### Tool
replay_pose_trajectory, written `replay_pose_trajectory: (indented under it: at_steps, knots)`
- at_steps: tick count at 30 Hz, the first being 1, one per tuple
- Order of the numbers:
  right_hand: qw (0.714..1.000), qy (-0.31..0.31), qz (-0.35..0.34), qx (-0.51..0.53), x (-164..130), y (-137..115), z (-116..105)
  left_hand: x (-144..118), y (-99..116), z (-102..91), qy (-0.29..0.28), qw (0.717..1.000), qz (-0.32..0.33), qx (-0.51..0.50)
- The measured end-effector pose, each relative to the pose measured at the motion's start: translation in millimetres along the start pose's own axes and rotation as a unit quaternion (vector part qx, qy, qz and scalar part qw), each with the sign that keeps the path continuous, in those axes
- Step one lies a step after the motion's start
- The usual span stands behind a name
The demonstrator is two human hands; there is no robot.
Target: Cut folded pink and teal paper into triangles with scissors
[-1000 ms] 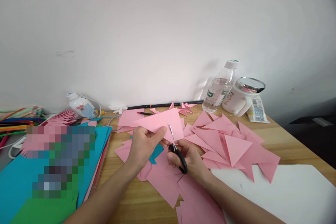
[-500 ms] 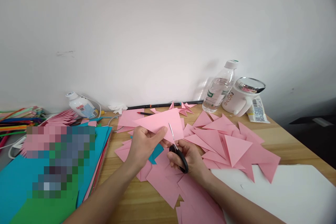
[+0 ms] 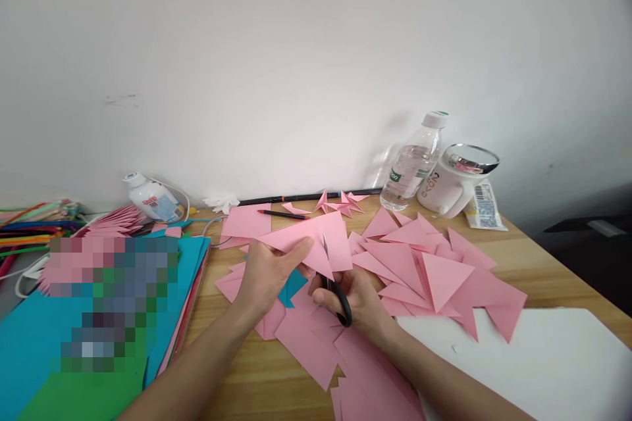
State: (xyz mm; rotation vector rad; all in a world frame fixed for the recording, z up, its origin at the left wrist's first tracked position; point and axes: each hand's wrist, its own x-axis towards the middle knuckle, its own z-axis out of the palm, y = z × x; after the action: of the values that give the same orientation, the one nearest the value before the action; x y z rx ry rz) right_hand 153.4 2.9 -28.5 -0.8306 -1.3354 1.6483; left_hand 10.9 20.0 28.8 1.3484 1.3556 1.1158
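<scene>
Scissors point(image 3: 332, 283) advanced through pink paper point(image 3: 316, 240).

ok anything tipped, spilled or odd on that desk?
Nothing spilled or damaged. The water bottle leans against the white mug instead of standing upright, and the glue bottle by the wall is tilted too. Left hand holds pink paper; right hand cuts it with scissors.
</scene>
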Motion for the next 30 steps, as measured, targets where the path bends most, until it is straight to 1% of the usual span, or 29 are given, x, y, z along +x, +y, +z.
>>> replay_pose_trajectory:
  at_steps: [10,16,20,25,30]
  knots:
    - [1.000,-0.002,0.008,0.021,1.0,-0.4,-0.4,0.1,3.1,-1.0,-0.004,1.000,-0.009,0.014]
    - [1.000,0.018,0.015,0.018,1.2,-3.4,2.8,0.6,1.8,-1.0,-0.009,1.000,-0.006,0.007]
    - [0.999,0.025,0.021,0.040,0.9,-2.9,4.0,-0.1,2.5,-0.8,-0.008,1.000,-0.005,0.005]
    - [0.997,0.048,0.035,0.048,0.7,-1.7,4.3,-1.2,2.6,-1.0,-0.020,1.000,-0.005,0.000]
    - [0.998,0.046,0.038,0.034,1.2,-0.5,4.2,-0.8,2.0,-1.0,-0.020,1.000,0.000,0.000]
